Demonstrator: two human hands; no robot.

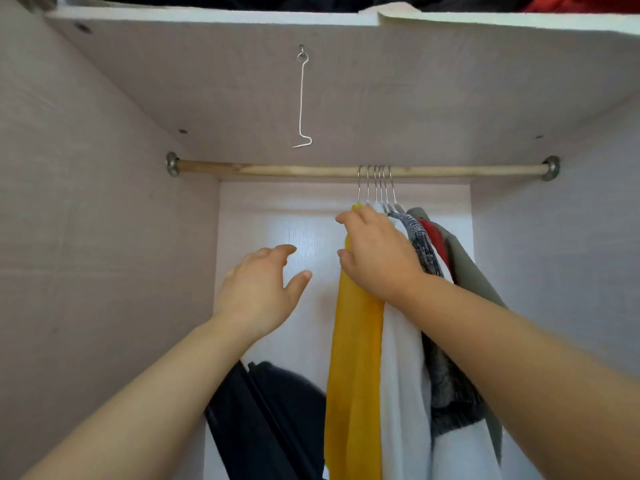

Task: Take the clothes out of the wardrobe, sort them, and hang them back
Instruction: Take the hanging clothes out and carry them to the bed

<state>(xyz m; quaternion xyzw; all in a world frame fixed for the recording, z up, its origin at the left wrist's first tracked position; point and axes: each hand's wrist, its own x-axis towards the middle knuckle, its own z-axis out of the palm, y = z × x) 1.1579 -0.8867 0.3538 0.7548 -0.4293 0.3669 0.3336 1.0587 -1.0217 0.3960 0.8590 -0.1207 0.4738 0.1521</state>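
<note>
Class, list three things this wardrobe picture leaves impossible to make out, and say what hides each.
Head view only:
- Hanger shoulders: hidden by right hand and garments.
- Hems of yellow garment and white garment: cut by bottom edge.
- Clothes on the top shelf: cut by top edge.

A mustard-yellow garment [353, 358] hangs beside a plain white one [403, 375], then a grey-and-black speckled knit [424, 244], a red piece [434, 237] and an olive-grey jacket [460, 258].
</note>
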